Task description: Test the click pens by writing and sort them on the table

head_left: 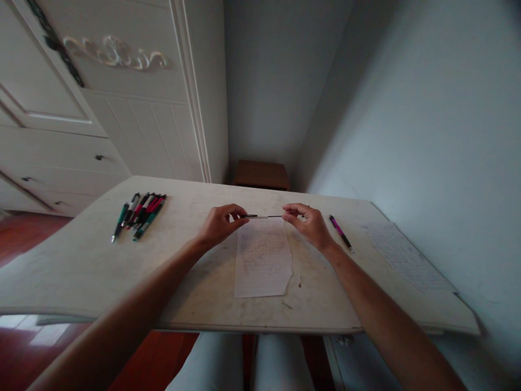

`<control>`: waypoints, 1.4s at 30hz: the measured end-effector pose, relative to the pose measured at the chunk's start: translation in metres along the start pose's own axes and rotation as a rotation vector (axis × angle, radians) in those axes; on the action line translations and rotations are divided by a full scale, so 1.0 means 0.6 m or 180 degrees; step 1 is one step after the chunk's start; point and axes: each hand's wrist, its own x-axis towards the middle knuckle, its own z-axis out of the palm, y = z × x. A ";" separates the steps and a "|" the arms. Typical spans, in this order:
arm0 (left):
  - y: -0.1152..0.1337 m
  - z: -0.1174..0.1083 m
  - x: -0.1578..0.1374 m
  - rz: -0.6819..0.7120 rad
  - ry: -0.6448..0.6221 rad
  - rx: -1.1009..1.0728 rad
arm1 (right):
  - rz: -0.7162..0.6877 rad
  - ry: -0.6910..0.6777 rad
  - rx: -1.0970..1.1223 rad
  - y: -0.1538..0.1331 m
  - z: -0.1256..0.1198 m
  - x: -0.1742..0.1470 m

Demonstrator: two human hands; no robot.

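Above the far edge of a written paper sheet (262, 260), my left hand (223, 221) pinches a slim black-and-white pen (258, 216) between thumb and fingers. From the pen's right end a thin dark rod, which looks like a pen refill (275, 216), runs level to my right hand (305, 220). The right fingertips are closed on the rod's far end. Whether the rod is still inside the pen or only touches it, I cannot tell. A purple-and-black pen (341, 233) lies just right of my right hand.
Several pens (142, 214) in black, green, red and white lie bunched at the left of the white table (195, 304). Another written sheet (401, 252) lies near the right edge by the wall. A brown wooden box-like piece (261, 174) stands beyond the table; a white cabinet (154, 119) rises at left.
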 end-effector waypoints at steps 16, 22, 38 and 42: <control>-0.010 0.010 -0.007 0.0889 -0.0074 0.0444 | -0.0245 -0.0282 0.0000 -0.008 0.026 -0.013; -0.022 0.014 -0.008 0.1013 -0.0161 0.0500 | -0.0567 -0.0298 -0.0328 -0.007 0.026 -0.013; -0.027 0.016 -0.004 0.0778 -0.0126 0.0472 | -0.0242 0.0857 -0.0715 0.003 -0.035 0.013; -0.029 0.016 -0.005 0.0760 -0.0182 0.0474 | 0.0221 0.0477 -0.1250 0.021 -0.045 0.013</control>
